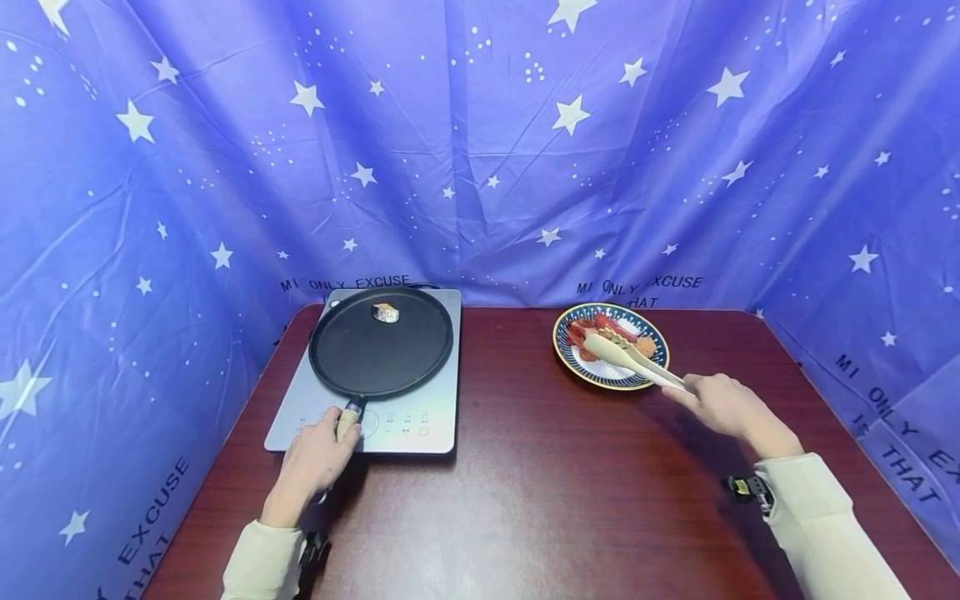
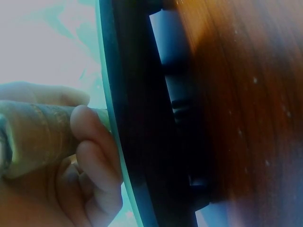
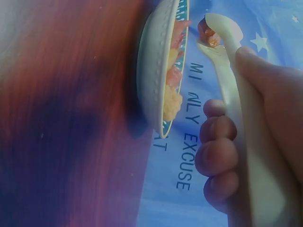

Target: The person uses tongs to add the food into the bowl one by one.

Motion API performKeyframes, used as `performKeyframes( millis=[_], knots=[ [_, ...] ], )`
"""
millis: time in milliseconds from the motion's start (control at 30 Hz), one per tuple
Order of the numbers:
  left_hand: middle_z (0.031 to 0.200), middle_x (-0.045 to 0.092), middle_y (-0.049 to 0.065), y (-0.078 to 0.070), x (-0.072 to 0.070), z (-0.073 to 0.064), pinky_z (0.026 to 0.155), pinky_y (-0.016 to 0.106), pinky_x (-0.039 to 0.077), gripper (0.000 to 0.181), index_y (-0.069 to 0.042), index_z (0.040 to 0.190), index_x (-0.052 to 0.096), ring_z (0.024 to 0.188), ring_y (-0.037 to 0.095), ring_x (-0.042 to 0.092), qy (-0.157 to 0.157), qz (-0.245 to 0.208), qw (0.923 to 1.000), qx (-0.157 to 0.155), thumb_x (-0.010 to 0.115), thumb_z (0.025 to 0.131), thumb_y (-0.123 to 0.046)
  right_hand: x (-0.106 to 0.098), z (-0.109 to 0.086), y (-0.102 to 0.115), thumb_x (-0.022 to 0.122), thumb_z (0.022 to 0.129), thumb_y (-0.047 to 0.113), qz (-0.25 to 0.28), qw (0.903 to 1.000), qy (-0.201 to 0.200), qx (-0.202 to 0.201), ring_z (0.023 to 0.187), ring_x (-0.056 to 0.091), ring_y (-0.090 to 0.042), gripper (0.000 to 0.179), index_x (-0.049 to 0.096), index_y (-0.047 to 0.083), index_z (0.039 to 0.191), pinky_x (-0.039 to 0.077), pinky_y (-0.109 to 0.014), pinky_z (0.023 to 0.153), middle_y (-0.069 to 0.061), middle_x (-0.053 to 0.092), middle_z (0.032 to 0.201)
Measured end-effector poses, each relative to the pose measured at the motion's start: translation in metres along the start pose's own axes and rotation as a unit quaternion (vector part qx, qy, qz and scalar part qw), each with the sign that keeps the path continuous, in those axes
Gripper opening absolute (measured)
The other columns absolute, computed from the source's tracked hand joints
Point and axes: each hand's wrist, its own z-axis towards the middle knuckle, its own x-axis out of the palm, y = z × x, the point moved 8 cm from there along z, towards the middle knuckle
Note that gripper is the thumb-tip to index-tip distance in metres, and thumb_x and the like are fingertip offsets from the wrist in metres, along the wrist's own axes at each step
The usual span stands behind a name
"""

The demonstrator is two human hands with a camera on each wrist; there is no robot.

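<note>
My left hand grips the wooden handle of a flat black frying pan, which sits on a silver induction cooktop. One small piece of food, dark with a pale, shiny patch, lies near the pan's far edge. Cream-coloured tongs are in my right hand, fingers and thumb wrapped round both arms. Between the tongs' tips is a reddish-brown piece of food, above a blue-patterned plate. Red pieces and a yellowish lump of food lie on that plate.
The cooktop stands at the back left of a dark red wooden table, the plate at the back right. A purple curtain with white stars hangs close behind the table and along both sides.
</note>
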Motion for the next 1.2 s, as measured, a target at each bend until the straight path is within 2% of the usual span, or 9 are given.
performKeyframes(
  millis=[333,567,900,1200],
  knots=[
    [0.07,0.052,0.01,0.0,0.0,0.0,0.056,0.04,0.039,0.034,-0.005,0.111,0.051,0.063,0.027,0.051,-0.003,0.005,1.0,0.002,0.051,0.091,-0.033,0.002,0.003,0.007,0.052,0.095,0.044,0.017,0.9998,0.002,0.003,0.053,0.042,-0.015,0.037,0.055,0.012,0.077,0.032,-0.034,0.05,0.002,0.041,0.058],
    [0.07,0.053,0.01,0.0,0.0,0.0,0.055,0.039,0.039,0.034,-0.005,0.112,0.051,0.063,0.027,0.051,-0.001,0.003,1.0,-0.001,0.052,0.091,-0.032,-0.006,0.007,0.016,0.053,0.095,0.042,0.017,0.9997,-0.011,-0.01,0.053,0.042,-0.016,0.034,0.054,0.014,0.075,0.033,-0.034,0.05,0.003,0.041,0.057],
    [0.068,0.051,0.009,-0.001,0.0,0.0,0.055,0.039,0.038,0.034,-0.005,0.112,0.051,0.062,0.026,0.05,-0.002,0.001,1.0,0.0,0.051,0.092,-0.032,-0.018,0.019,0.045,0.051,0.095,0.045,0.007,0.9992,-0.022,-0.031,0.05,0.04,-0.014,0.038,0.049,0.016,0.07,0.032,-0.033,0.05,0.004,0.037,0.055],
    [0.068,0.051,0.009,-0.001,-0.001,0.001,0.055,0.04,0.038,0.032,-0.006,0.109,0.052,0.062,0.027,0.051,-0.011,0.002,0.9999,0.004,0.052,0.091,-0.032,-0.024,0.04,0.077,0.052,0.094,0.046,-0.012,0.9987,-0.018,-0.047,0.056,0.046,-0.018,0.038,0.052,0.016,0.07,0.038,-0.039,0.055,0.001,0.044,0.062]
  ],
)
